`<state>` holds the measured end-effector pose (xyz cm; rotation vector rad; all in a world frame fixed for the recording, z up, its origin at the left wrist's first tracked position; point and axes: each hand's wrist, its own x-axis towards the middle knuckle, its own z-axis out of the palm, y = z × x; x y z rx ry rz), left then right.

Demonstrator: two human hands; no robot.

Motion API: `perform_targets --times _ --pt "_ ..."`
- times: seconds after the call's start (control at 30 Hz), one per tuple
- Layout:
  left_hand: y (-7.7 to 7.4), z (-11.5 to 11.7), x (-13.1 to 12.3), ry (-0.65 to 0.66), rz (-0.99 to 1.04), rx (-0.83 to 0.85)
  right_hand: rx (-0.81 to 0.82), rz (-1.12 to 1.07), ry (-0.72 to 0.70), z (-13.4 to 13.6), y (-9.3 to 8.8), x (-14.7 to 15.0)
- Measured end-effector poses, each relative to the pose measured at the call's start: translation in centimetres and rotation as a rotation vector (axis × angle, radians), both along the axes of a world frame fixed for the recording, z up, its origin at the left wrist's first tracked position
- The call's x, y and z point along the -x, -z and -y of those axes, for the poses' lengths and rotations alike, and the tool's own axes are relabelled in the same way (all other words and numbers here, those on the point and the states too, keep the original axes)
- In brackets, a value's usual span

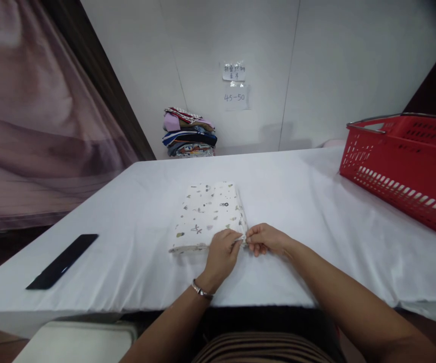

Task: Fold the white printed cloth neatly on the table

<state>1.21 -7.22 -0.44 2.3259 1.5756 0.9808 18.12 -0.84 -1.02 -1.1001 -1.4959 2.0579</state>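
Observation:
A folded white cloth [206, 212] printed with small plants and shapes lies flat in layers on the white-covered table. At its near right corner, my left hand [223, 249] pinches the cloth's edge, wearing a bracelet [202, 290] at the wrist. Just to the right, my right hand [265, 239] is closed with thumb and forefinger on the same corner. Both hands' fingertips almost meet there. The layers along the right side sit slightly uneven.
A black flat object [62, 262] lies at the table's left. On the right stands a red plastic basket [403, 171]. Several folded fabrics [189, 132] are stacked by the back wall, left of paper signs [235, 96]. A pink curtain [40, 116] hangs at left.

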Motion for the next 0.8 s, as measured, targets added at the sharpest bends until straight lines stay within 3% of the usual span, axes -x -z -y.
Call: perform_targets --times 0.47,0.67,0.8 --pt "0.0 0.2 -0.4 0.012 -0.114 -0.018 0.036 -0.076 -0.048 -0.3 0.0 -0.5" --pt "-0.4 0.0 -0.3 -0.046 0.02 0.029 -0.052 0.044 0.06 -0.8 -0.4 -1.4" --pt "-0.4 0.1 -0.2 -0.048 0.094 0.035 -0.059 0.085 0.025 -0.7 -0.3 -1.3"
